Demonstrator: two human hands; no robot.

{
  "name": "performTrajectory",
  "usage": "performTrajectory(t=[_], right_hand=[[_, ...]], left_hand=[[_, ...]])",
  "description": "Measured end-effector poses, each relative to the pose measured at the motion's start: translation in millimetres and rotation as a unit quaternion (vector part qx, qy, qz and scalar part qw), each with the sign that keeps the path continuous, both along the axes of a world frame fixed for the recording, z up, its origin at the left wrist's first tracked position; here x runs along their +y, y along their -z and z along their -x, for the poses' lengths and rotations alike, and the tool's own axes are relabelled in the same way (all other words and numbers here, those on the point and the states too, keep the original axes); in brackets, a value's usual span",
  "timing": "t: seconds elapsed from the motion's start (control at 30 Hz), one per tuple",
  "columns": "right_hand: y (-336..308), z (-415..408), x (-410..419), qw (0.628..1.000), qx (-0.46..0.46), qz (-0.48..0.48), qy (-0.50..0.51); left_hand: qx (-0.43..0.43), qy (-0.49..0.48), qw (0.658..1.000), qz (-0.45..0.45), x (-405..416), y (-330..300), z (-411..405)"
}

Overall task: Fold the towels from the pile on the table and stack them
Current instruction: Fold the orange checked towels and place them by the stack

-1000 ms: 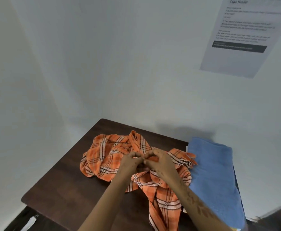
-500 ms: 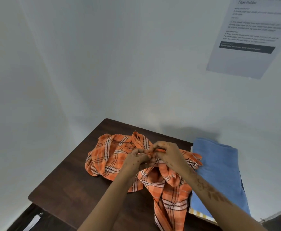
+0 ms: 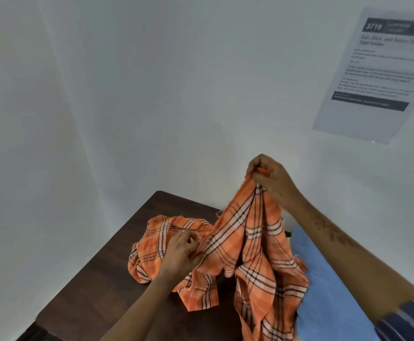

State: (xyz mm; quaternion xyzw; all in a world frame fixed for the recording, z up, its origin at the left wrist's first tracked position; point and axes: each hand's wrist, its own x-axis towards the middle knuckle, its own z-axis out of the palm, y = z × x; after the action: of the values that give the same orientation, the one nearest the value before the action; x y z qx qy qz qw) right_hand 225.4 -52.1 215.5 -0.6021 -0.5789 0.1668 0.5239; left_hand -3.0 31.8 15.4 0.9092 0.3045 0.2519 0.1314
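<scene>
A dark wooden table point(image 3: 97, 279) set in a white corner carries the work: an orange plaid towel point(image 3: 250, 242), partly lifted and partly crumpled on the tabletop, with a blue towel point(image 3: 329, 291) lying flat just beside it on the right. A printed sheet point(image 3: 373, 75) hangs on the wall above. The step in hand appears to be opening out the plaid towel to find its edges before any fold is made. The right hand point(image 3: 272, 178), raised well above the table with the forearm angled up, pinches a corner of the plaid cloth so that it hangs in loose drapes. The left hand point(image 3: 181, 252), low over the table, has its fingers curled into the bunched cloth at the towel's side; whether they grip it firmly cannot be told. The next move likely calls for the left hand to find a second corner and draw the edge taut.
</scene>
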Motion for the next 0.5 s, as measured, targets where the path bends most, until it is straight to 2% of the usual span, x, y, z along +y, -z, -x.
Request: performTrajectory(t=[0.07,0.17,0.23,0.3,0.4,0.5], right_hand=[[-15.6,-3.4,14.2,1.000,-0.013,-0.012,0.003],[-34.2,-3.1,29.7,0.999,-0.020,-0.028,0.021],[-44.3,-3.9,37.4,0.998,-0.011,-0.049,0.046],[-52.8,-5.5,42.7,0.996,0.000,-0.065,0.066],[-67.4,-8.0,51.2,0.994,-0.007,-0.072,0.078],[-80.9,-13.6,58.1,0.990,-0.058,-0.072,0.103]], left_hand=[[0.001,0.002,0.999,0.050,-7.2,4.6,3.1],[-0.067,0.006,0.997,0.049,-15.7,13.4,3.7],[-0.109,0.020,0.994,0.015,-16.6,11.4,3.9],[-0.133,0.047,0.988,-0.065,-14.2,7.9,1.5],[-0.091,0.077,0.985,-0.124,0.0,-8.7,-0.9],[-0.053,0.007,0.998,-0.012,45.1,-45.8,12.9]])
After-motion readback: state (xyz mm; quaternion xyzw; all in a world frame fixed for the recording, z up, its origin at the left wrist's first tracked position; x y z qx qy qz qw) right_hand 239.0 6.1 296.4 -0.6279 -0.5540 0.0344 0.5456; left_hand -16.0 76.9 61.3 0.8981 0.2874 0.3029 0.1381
